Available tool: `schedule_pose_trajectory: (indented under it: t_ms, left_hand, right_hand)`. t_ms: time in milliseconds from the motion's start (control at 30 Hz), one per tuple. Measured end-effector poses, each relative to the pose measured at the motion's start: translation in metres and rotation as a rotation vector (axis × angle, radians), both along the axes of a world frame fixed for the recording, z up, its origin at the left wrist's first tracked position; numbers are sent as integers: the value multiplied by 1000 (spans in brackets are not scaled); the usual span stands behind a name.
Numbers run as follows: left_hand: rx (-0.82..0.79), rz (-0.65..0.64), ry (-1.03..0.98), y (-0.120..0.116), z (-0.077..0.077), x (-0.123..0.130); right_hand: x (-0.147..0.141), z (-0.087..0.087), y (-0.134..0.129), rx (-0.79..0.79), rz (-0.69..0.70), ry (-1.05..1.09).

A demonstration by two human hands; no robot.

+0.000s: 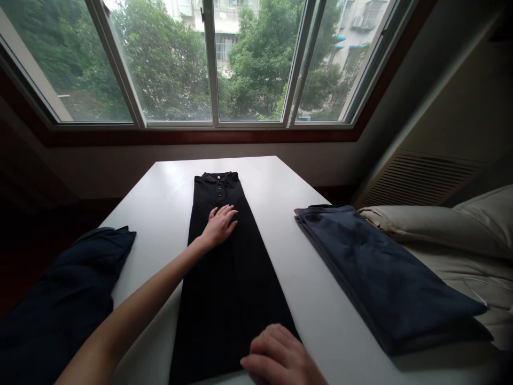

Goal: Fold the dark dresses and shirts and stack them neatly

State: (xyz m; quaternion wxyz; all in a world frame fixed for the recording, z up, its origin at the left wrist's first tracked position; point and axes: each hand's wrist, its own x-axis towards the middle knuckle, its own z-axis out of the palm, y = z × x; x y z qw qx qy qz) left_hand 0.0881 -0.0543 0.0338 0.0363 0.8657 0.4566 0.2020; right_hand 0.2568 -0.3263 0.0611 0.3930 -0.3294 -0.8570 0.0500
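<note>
A black polo shirt point(236, 278), folded into a long narrow strip, lies on the white table point(168, 187) with its buttoned collar at the far end. My left hand point(220, 224) rests on the shirt just below the button placket, fingers spread and lightly bent. Near the hem, at the bottom of the view, is my right hand point(280, 355). Its fingers are curled over the shirt's lower right edge, and whether they pinch the cloth is hidden.
To the right, dark blue folded garments point(372, 272) lie stacked on the table, next to a beige cushioned seat point(449, 230). A dark blue garment point(76, 289) hangs over the left edge. Beyond the table is a sliding window point(214, 64).
</note>
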Motion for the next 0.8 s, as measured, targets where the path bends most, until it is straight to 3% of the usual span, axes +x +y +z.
schedule_pose_trajectory:
  t_ms: [100,167,300,400,600,800]
  left_hand:
    - [-85,39,36,-20,-7,-4]
    - [-124,82,30,-25,-11,-6]
    - [-106,103,23,-28,-12,-7]
    - [-101,86,45,-37,-12,-10]
    - [-118,12,41,-86,-10,-25]
    - [-180,-111,59,-173,6,-45]
  right_hand:
    - [3,23,24,-81,46,-55]
    - [5,30,48,-127,60,-140]
    - [7,17,96,-143,16,-296]
    - [12,-2,114,-174,-66,-302]
    - [20,-21,110,-207,-84,-243]
    - [19,-7,81,-272,-48,-304]
